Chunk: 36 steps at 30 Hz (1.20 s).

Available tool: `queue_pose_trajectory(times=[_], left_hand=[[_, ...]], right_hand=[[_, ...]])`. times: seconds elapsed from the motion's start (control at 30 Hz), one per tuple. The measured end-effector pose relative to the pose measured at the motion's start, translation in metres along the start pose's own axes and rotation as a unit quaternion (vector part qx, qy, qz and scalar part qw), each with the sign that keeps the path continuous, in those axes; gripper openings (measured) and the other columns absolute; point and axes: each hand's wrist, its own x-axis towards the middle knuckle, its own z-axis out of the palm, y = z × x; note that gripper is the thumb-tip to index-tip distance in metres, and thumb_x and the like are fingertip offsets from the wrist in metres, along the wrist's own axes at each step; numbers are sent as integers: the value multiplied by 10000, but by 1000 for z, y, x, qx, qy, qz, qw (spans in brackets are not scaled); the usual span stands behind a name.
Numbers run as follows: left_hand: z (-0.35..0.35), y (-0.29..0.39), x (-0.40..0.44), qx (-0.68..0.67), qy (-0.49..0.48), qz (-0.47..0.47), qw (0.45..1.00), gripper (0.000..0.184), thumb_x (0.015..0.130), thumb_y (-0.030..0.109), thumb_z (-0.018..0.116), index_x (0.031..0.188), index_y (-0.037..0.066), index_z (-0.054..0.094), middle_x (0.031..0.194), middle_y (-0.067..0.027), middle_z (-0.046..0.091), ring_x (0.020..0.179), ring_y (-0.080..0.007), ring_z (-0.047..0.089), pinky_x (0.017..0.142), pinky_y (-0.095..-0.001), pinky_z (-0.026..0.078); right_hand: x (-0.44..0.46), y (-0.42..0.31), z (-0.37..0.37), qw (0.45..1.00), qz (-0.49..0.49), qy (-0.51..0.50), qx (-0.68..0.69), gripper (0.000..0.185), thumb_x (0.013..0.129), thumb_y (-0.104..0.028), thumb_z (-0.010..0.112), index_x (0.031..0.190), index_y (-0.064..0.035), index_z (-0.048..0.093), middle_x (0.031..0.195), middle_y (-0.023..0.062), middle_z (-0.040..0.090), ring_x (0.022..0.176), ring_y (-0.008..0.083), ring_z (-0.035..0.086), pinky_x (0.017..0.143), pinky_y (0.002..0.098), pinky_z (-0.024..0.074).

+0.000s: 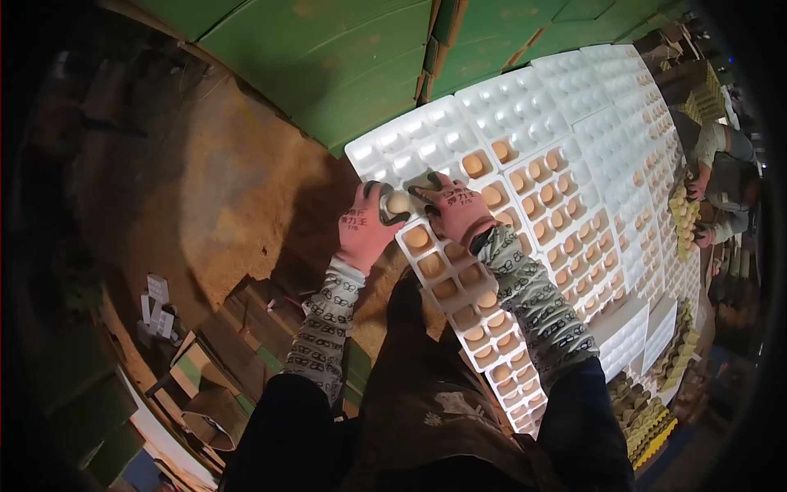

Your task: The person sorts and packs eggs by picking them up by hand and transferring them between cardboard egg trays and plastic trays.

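My left hand (pixel 365 223), in a pink glove with dark fingertips, grips a pale egg (pixel 398 202) between thumb and fingers. It is over the near left edge of a white moulded egg tray (pixel 385 156). Close beside it, my right hand (pixel 457 207), in a matching glove, reaches over the same tray with its fingers apart; no egg shows between them. Brown eggs sit in cells around the hands, among them an egg (pixel 417 238) below and an egg (pixel 473 166) beyond the right hand. Part of the tray is hidden under my right hand and sleeve.
Many white trays (pixel 602 139) lie side by side to the right, some cells holding eggs. Green cartons (pixel 328 66) stand along the back. A co-worker's gloved hands hold a yellowish egg tray (pixel 683 215) at far right. Cardboard pieces (pixel 238 328) lie at lower left.
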Motion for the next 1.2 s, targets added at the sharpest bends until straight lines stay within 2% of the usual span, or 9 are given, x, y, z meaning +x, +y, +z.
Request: queue_pose_trajectory(times=[0.07, 0.2, 0.3, 0.37, 0.5, 0.6, 0.8, 0.93, 1.2], left_hand=[[0, 1, 16, -3, 28, 34, 999, 480, 725, 126, 768, 1151, 43, 562, 1138, -146, 575, 1016, -327, 607, 849, -387, 493], [7, 6, 49, -123, 125, 98, 980, 355, 862, 7, 542, 1217, 11, 542, 1218, -221, 513, 1148, -393, 512, 971, -413, 430], [47, -41, 63, 104, 43, 155, 982, 401, 871, 2, 493, 1268, 46, 521, 1268, -228, 506, 1178, -381, 489, 1014, -425, 393], [66, -60, 68, 278, 36, 206, 938, 402, 889, 57, 463, 1288, 25, 503, 1309, -218, 487, 1222, -365, 460, 1047, -437, 359], [83, -145, 87, 714, -45, 202, 668, 516, 927, 237, 422, 1360, -43, 448, 1461, -225, 379, 1378, -368, 320, 1166, -471, 216], [74, -104, 97, 87, -7, 130, 988, 307, 935, 106, 512, 1202, -33, 570, 1213, -220, 564, 1128, -351, 532, 990, -452, 410], [107, 80, 6, -126, -13, 233, 964, 298, 955, 82, 510, 1201, -83, 545, 1234, -210, 541, 1148, -336, 510, 1009, -426, 399], [171, 262, -154, -224, -332, 353, 846, 357, 818, -99, 551, 1172, -51, 561, 1226, -164, 533, 1146, -287, 531, 1002, -373, 399], [224, 457, -406, 93, -534, 688, 482, 645, 684, 344, 776, 1235, 89, 558, 1206, -161, 531, 1147, -343, 496, 991, -423, 407]], right_hand=[[7, 9, -7, 977, 13, 98, 186, 409, 858, -237, 600, 1266, -251, 615, 1261, 150, 578, 1031, 281, 617, 882, 388, 512], [12, 53, 1, 656, 196, 214, 697, 284, 862, -183, 590, 1101, -51, 670, 935, 73, 665, 760, 125, 612, 680, 228, 496], [18, 34, 36, 879, 105, 398, 240, 347, 802, -112, 581, 1143, -53, 609, 1023, 155, 657, 953, 354, 625, 831, 405, 509], [34, 38, 36, 992, 56, 111, -5, 377, 761, -128, 612, 1121, -18, 595, 1091, 191, 606, 1026, 344, 590, 885, 438, 483], [-55, 18, 38, 934, 23, 306, 185, 676, 754, -65, 590, 1405, -38, 411, 1412, 206, 438, 1340, 350, 382, 1116, 436, 313], [-181, 7, 2, 898, 91, 398, 167, 593, 831, -138, 607, 1393, -71, 426, 1424, 176, 431, 1295, 339, 436, 1100, 413, 336], [-542, -33, -70, 751, 443, 488, -35, 485, 843, -156, 653, 1307, -105, 525, 1328, 140, 544, 1124, 309, 583, 973, 387, 479], [-738, -74, -75, 483, 778, 400, -38, 477, 906, -378, 593, 1327, -171, 503, 1235, 137, 606, 1024, 312, 641, 928, 400, 494], [-828, -62, 15, 623, 740, 252, 27, 421, 935, -245, 557, 1340, -138, 513, 1059, 143, 668, 989, 284, 649, 841, 388, 508]])
